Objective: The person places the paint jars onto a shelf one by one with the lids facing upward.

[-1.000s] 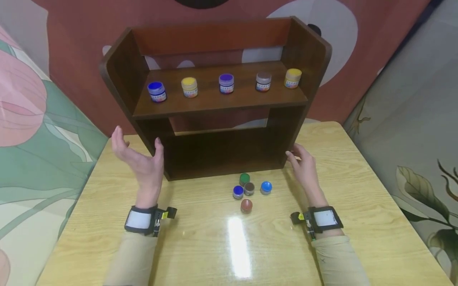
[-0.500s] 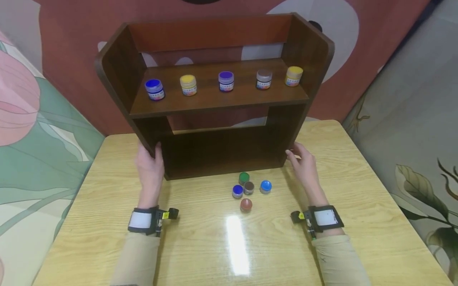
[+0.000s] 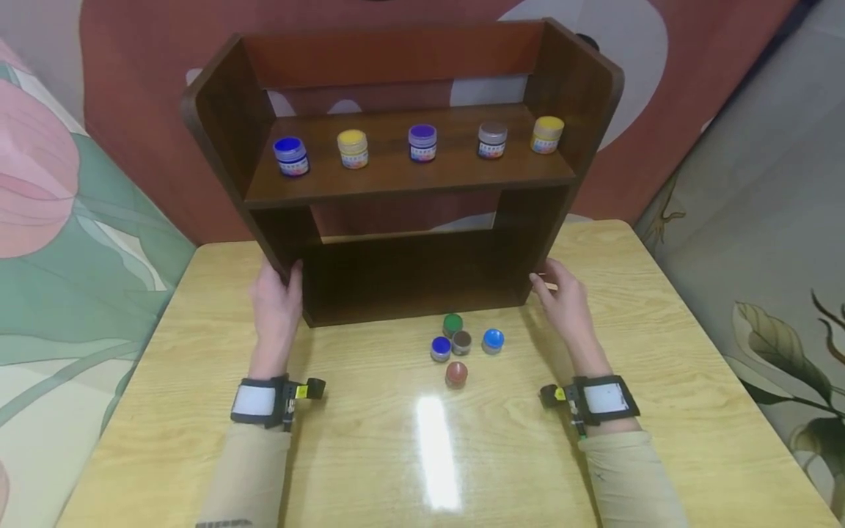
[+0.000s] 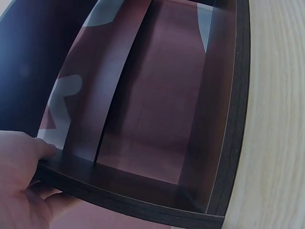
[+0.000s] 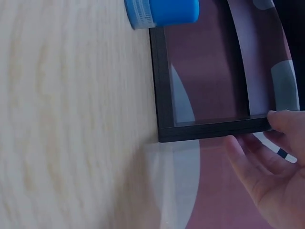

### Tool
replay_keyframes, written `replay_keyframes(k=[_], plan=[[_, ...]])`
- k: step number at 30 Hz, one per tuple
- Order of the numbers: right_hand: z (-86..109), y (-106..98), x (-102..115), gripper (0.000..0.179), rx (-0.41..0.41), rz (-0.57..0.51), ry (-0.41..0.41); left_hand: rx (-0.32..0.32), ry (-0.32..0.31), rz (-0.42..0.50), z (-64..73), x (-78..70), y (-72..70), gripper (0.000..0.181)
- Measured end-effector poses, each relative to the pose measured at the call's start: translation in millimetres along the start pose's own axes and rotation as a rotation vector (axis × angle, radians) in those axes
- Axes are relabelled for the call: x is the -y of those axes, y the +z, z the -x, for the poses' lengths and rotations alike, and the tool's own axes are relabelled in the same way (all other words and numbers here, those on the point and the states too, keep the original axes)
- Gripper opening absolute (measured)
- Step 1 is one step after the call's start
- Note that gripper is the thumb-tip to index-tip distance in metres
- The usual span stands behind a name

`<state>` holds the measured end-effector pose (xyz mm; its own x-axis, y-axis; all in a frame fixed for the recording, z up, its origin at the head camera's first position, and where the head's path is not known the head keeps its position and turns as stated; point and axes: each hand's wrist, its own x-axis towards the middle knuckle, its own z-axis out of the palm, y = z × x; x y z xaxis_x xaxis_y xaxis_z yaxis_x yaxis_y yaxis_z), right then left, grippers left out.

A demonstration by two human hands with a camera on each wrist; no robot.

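A dark brown wooden shelf (image 3: 409, 192) stands upright on the table against the wall. My left hand (image 3: 276, 306) grips its left side panel low down; in the left wrist view the thumb lies on the inner side and the fingers (image 4: 59, 202) go round the outside. On the right, my right hand (image 3: 562, 302) holds the opposite side panel, thumb at the front edge and fingers (image 5: 248, 164) along the outer face. Paint jars line the upper board: blue (image 3: 291, 156), yellow (image 3: 353, 149), purple (image 3: 422, 143), grey-brown (image 3: 491, 140) and a second yellow jar (image 3: 547, 135).
On the wooden table (image 3: 370, 440) before the shelf sit small jars with green (image 3: 452, 325), dark blue (image 3: 441, 348), brown (image 3: 461, 342), light blue (image 3: 493, 341) and red lids (image 3: 456, 375). A patterned wall hanging (image 3: 132, 147) rises behind.
My left hand has come in from an open pose beside the shelf and taken hold of its left panel. The right hand stays at the right panel; the view has shifted slightly.
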<state>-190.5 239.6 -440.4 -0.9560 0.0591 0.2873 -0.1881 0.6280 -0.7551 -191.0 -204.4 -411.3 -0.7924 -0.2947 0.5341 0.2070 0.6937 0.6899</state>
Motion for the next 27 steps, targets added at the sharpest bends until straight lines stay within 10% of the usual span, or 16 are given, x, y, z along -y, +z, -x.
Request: replay_keyframes(k=[5,11,18,27], plan=[[1.4,-10,6,0.035,0.109,0.153,0.051,-0.005,0.016,0.015,-1.2,-0.4,-0.7,0.032],[5.0,-23,21,0.026,0.455,0.295,0.142,0.003,0.023,0.004,-2.0,-0.1,-0.8,0.032],[12.2,-7,38,0.03,0.639,0.275,-0.073,0.007,0.014,-0.012,-2.7,-0.3,-0.5,0.031],[21.5,11,55,0.046,0.736,0.336,-0.146,0.007,0.018,-0.012,-3.0,0.1,-0.3,0.032]])
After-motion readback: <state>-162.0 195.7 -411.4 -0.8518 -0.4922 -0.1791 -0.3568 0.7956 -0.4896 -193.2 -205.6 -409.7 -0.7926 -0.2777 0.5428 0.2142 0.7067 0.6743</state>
